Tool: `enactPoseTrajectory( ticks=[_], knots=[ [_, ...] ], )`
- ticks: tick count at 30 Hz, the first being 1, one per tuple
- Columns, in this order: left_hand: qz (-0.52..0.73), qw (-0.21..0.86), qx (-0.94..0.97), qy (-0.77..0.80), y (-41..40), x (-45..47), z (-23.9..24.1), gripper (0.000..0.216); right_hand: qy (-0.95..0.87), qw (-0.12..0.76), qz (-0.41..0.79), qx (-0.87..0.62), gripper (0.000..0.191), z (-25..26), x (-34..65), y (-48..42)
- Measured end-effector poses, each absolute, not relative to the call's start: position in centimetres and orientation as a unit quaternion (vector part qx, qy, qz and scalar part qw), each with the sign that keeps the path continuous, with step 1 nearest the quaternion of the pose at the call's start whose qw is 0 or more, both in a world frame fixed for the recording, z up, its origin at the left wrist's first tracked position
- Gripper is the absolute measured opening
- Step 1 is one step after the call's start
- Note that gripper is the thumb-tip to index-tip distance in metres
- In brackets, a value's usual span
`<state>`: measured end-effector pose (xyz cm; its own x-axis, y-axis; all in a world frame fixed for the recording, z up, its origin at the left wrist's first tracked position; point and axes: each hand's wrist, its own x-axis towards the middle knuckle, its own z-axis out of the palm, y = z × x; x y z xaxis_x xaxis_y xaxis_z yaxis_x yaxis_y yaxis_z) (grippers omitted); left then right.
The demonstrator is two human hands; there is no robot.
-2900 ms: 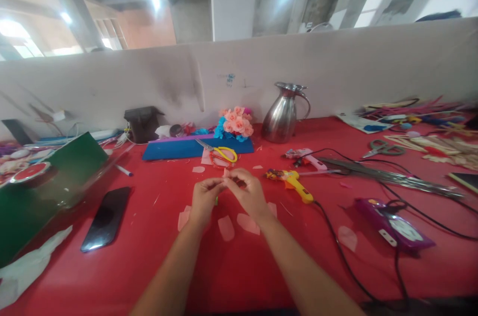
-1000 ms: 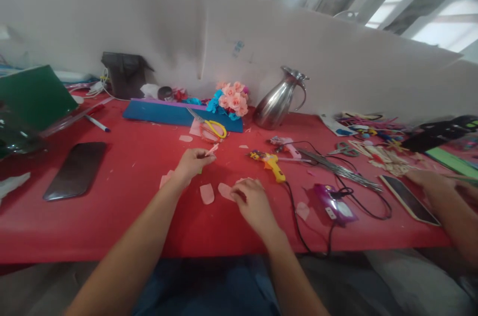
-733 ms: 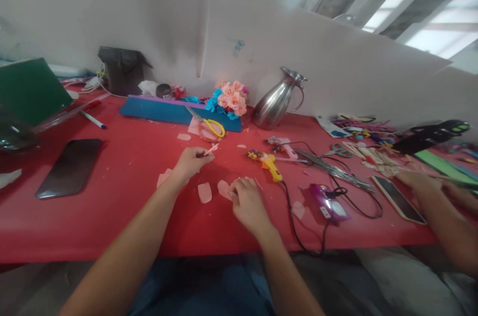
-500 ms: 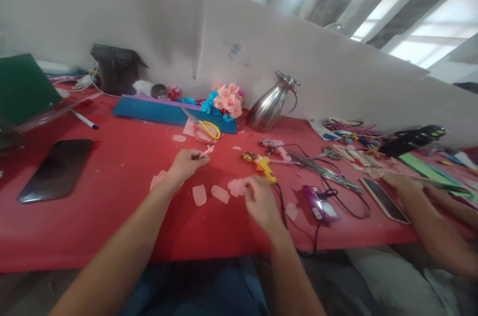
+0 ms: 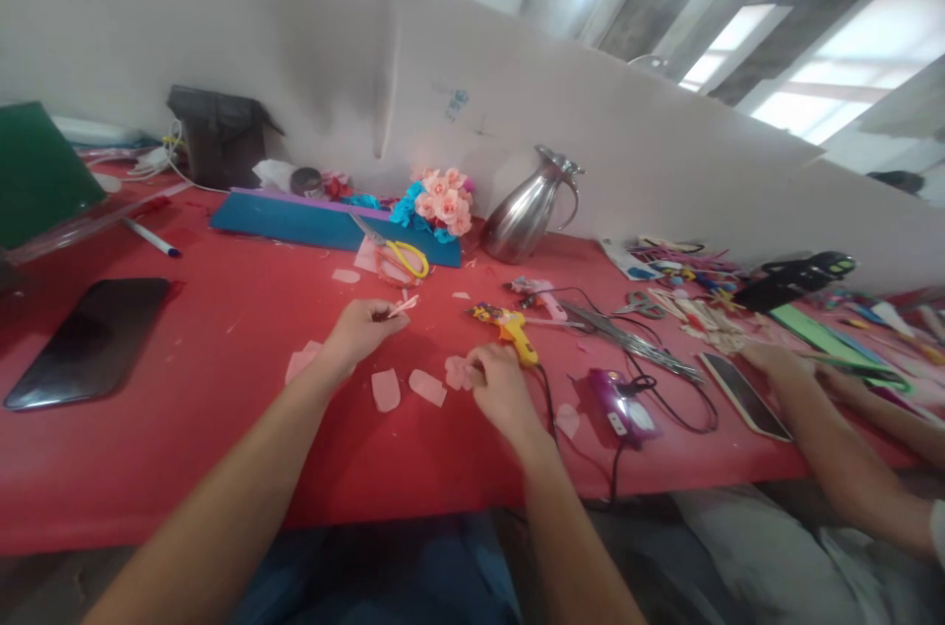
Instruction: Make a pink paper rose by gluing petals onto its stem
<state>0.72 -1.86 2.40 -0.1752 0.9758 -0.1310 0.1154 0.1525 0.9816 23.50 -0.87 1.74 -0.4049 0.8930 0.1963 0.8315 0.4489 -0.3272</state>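
My left hand (image 5: 363, 332) is closed in a pinch on a small rolled pink paper flower piece (image 5: 404, 306), held just above the table. To the right, my right hand (image 5: 500, 389) has its thumb and forefinger closed at the edge of a scalloped pink paper petal (image 5: 458, 371). Between the hands lie two loose pink petals, one squarish (image 5: 385, 390) and one longer (image 5: 427, 387). More pink paper (image 5: 301, 361) sits beside my left wrist. A yellow glue gun (image 5: 517, 332) rests just beyond my right hand.
Yellow-handled scissors (image 5: 406, 256), a bunch of paper flowers (image 5: 445, 202) and a steel jug (image 5: 528, 212) stand farther back. A purple power box (image 5: 620, 406) with cables and wire stems (image 5: 642, 349) lies right. A phone (image 5: 89, 340) lies left. A co-worker's arms (image 5: 834, 418) reach in from the right.
My right thumb and forefinger have closed in on the edge of the scalloped petal. My left hand keeps its rolled piece, which has turned slightly. The whole view has shifted a little.
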Motion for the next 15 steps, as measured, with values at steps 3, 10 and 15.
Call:
enactPoseTrajectory(
  ticks=[3, 10, 15],
  knots=[
    [0.479, 0.463, 0.443, 0.600, -1.9, 0.8, 2.4, 0.028, -0.824, 0.188, 0.084, -0.527, 0.014, 2.0, 23.8, -0.8],
    [0.470, 0.556, 0.425, 0.538, -2.2, 1.9, 2.5, 0.035, -0.839, 0.217, 0.049, -0.497, 0.014, 3.4, 21.4, -1.0],
    [0.480, 0.566, 0.449, 0.498, -2.1, 2.3, 2.1, 0.031, -0.843, 0.254, 0.093, -0.465, 0.018, 4.1, 18.3, -1.2]
  ],
)
